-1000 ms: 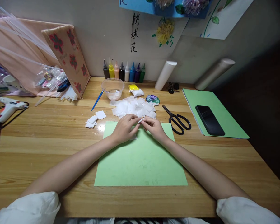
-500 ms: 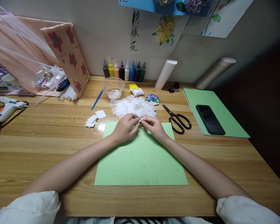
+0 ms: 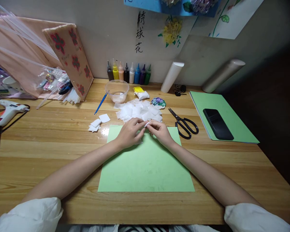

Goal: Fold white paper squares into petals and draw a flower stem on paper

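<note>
Both my hands meet over the far edge of a light green paper sheet (image 3: 146, 167) on the wooden table. My left hand (image 3: 130, 132) and my right hand (image 3: 160, 130) pinch the same small white paper piece (image 3: 147, 123) between their fingertips. Just beyond them lies a heap of several white paper squares (image 3: 137, 111). A smaller stack of white squares (image 3: 96, 124) sits to the left of the sheet.
Black scissors (image 3: 183, 124) lie right of my hands. A clear bowl (image 3: 116, 91), a blue brush (image 3: 101, 103), paint bottles (image 3: 128, 74) and a paint palette (image 3: 158, 102) stand behind. A phone (image 3: 217, 124) rests on green paper at right. A glue gun (image 3: 6, 113) lies far left.
</note>
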The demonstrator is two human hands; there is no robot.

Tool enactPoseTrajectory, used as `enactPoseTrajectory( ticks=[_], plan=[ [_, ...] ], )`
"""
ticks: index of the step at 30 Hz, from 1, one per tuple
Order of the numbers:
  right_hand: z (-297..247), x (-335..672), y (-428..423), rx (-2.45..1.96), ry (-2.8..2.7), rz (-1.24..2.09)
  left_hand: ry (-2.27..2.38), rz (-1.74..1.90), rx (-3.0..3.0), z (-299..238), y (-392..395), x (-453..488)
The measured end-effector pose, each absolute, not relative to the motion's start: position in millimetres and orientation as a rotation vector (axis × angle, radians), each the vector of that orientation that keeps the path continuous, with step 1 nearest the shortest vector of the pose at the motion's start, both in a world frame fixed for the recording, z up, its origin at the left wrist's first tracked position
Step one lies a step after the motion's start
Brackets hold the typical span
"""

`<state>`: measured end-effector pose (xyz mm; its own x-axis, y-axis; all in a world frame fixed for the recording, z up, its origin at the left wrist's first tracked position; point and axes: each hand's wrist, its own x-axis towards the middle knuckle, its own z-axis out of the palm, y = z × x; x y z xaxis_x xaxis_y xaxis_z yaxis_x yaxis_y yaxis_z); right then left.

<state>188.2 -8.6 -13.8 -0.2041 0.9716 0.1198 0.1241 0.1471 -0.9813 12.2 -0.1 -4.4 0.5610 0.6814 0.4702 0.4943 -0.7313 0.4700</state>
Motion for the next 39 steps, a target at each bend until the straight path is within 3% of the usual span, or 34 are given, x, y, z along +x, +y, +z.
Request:
enactPoseTrajectory(
  ticks=[21,33,39],
  plan=[
    [-10.2,187.3,-12.6,-1.144,-1.721,1.068,1.001,1.208,2.330,-4.7,-2.4,10.3],
    [-12.3,188.3,-10.8,-1.190,-1.650,1.079,1.481,1.378,1.560,-7.8,24.5,1.0],
    [-11.1,188.0,-10.6,-1.189,-1.645,1.083,1.609,1.407,1.523,-10.3,28.2,-2.9]
  ],
)
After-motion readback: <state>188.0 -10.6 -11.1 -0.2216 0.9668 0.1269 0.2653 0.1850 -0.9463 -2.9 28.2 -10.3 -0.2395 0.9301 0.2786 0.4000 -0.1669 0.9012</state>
